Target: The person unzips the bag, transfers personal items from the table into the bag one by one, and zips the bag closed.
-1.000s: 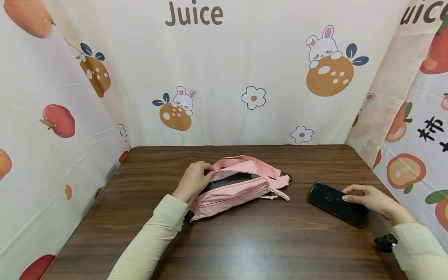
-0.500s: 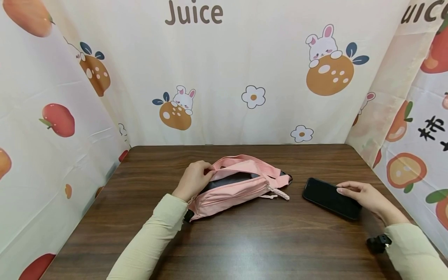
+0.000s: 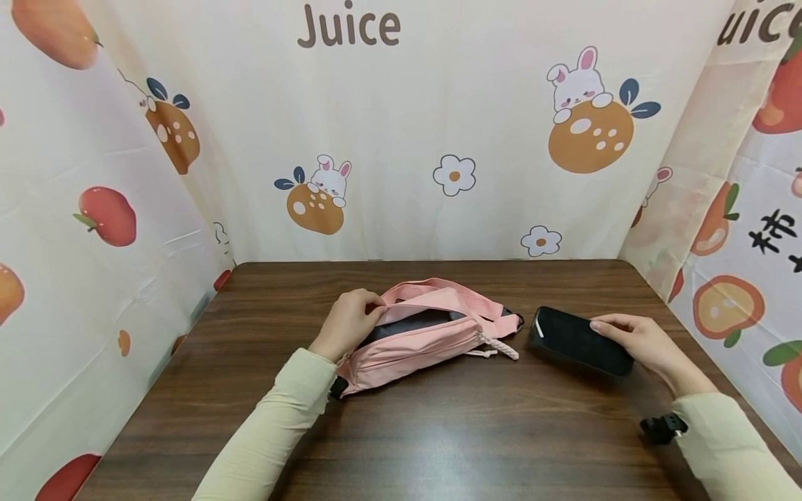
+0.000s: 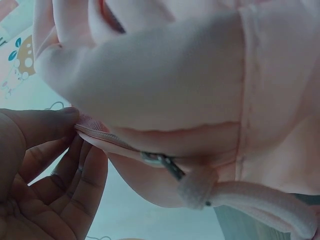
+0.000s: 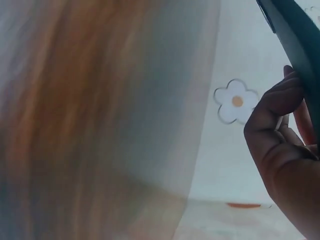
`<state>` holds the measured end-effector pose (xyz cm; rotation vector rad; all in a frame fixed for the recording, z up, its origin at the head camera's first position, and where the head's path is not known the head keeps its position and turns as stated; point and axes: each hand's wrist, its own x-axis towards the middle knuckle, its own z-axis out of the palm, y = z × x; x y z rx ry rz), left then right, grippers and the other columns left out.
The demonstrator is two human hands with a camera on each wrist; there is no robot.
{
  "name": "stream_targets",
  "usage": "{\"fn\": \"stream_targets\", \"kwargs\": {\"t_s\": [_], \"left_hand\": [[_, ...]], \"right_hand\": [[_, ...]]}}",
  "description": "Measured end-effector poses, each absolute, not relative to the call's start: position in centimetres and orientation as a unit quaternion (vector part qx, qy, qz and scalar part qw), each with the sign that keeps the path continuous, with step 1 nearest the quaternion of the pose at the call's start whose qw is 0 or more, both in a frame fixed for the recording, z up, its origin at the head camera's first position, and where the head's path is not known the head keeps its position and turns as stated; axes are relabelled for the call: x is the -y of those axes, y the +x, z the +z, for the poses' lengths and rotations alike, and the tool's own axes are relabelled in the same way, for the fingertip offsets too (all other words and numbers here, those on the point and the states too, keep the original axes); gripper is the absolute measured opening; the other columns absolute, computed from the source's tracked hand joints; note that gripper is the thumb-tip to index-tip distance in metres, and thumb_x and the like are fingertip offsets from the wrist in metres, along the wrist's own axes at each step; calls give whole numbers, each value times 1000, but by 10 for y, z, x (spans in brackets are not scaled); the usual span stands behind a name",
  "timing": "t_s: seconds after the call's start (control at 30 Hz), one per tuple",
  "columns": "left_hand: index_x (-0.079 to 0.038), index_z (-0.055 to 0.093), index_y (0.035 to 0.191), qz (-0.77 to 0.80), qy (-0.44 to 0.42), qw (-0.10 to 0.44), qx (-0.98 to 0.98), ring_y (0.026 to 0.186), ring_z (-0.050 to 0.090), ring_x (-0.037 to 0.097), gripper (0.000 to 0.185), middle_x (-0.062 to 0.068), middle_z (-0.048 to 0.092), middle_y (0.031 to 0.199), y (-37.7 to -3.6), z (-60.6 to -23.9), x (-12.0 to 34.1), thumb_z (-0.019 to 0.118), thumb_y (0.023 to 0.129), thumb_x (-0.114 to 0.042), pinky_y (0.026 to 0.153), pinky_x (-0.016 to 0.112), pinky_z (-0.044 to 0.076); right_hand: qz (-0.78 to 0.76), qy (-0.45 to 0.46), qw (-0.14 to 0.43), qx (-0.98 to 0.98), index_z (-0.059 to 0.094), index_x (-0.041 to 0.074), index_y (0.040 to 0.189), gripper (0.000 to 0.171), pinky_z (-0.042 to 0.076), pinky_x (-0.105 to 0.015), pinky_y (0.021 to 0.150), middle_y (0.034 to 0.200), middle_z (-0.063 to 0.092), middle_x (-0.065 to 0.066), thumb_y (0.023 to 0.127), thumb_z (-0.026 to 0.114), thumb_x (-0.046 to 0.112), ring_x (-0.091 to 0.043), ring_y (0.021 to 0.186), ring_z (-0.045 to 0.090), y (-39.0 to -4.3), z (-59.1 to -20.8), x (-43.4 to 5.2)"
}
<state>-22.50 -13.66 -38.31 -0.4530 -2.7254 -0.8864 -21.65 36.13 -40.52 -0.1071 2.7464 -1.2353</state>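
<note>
Left hand (image 3: 348, 323) pinches the upper edge of the pink bag (image 3: 426, 334) at its left end, fingers curled on the fabric, holding the zip opening apart; dark lining shows inside. Bag lies mid-table (image 3: 438, 431), zip pull and cord (image 3: 498, 346) at its right end. Right hand (image 3: 639, 341) grips the black phone (image 3: 579, 341) by its right end, fingers wrapped round it, phone tilted with its left end just beside the bag's right end, not touching. Printed curtain (image 3: 438, 104) at the far side.

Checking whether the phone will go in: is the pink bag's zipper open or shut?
Open: the pink bag gapes, dark lining showing, while the left hand pinches its edge.
</note>
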Motion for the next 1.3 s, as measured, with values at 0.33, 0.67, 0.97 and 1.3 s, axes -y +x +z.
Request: {"fn": "stream_targets", "kwargs": {"t_s": [0.33,0.67,0.97,1.3], "left_hand": [[-10,76,91,-300,-155,122,933,83,64,19,8,5,71,89,-224,-383,136,69,91,-14,76,38,53],[-9,76,92,-304,-153,117,933,84,65,19,9,5,71,90,-224,-381,136,68,91,-14,77,38,54],[-9,76,91,-305,-154,119,932,83,65,19,8,5,71,90,-223,-381,136,69,91,-14,76,37,54],[-10,76,92,-305,-154,120,932,83,65,18,9,5,71,90,-223,-381,136,69,91,-15,76,37,54]], "right_hand": [[-453,-39,73,-888,70,7,115,42,51,-20,67,91,63,22,99,53,42,9,80,55,-225,-391,-337],[-494,-60,86,-863,68,9,112,35,51,-22,64,87,64,20,100,53,38,1,73,57,-231,-383,-313],[-600,-22,151,-785,67,21,111,18,58,-27,63,94,67,10,100,55,30,-7,71,68,-237,-370,-295],[-690,-56,168,-702,71,22,91,22,56,-21,59,78,69,4,99,55,10,-4,66,66,-243,-360,-269]]}}
